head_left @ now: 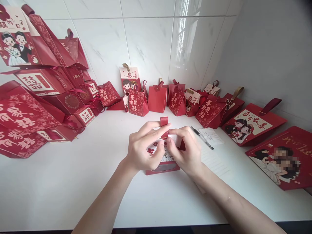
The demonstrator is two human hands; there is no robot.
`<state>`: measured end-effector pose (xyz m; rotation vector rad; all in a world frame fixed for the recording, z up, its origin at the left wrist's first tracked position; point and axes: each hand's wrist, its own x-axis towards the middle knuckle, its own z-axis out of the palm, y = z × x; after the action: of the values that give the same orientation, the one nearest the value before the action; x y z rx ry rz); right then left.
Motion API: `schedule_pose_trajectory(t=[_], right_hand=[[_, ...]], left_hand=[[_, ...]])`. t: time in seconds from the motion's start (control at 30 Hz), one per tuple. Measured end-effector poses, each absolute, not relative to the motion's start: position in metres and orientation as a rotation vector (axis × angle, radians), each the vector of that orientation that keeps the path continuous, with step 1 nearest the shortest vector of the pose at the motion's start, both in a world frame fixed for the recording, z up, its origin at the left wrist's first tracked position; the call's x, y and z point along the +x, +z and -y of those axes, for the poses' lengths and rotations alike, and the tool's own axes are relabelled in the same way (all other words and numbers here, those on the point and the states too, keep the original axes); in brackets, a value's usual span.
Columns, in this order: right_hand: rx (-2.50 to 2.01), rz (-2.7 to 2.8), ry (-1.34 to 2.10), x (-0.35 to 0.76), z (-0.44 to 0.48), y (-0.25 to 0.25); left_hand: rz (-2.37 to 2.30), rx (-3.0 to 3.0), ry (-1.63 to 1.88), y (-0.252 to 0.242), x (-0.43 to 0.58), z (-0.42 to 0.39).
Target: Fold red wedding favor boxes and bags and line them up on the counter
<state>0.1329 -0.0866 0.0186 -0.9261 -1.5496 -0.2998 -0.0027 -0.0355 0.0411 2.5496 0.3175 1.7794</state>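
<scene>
A red and white gift box (168, 167) with a printed picture stands on the white table in front of me. From its top rises a red ribbon loop (164, 121). My left hand (145, 146) is at the top of the box, its fingers closed on the ribbon loop and its thumb bent in below. Across from it, my right hand (188, 148) pinches the upper edge of the box by the ribbon's base, thumb and index finger close together. Both hands cover much of the box's front.
Red gift boxes (159, 99) line the tiled wall. More boxes are stacked at the left (48, 81), and a large box (252, 125) stands at the right. A pen (202, 138), a paper slip (211, 136) and a lined sheet (216, 164) lie beyond my right hand.
</scene>
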Motion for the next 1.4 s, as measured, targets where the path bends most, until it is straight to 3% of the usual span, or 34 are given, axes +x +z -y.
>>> schedule_pose_trajectory(t=[0.67, 1.4], right_hand=[[-0.937, 1.586, -0.168, 0.137, 0.089, 0.024], [-0.942, 1.592, -0.013, 0.137, 0.089, 0.029]], left_hand=[[-0.285, 2.544, 1.844, 0.040, -0.001, 0.033], [-0.316, 2.355, 1.570, 0.047, -0.006, 0.033]])
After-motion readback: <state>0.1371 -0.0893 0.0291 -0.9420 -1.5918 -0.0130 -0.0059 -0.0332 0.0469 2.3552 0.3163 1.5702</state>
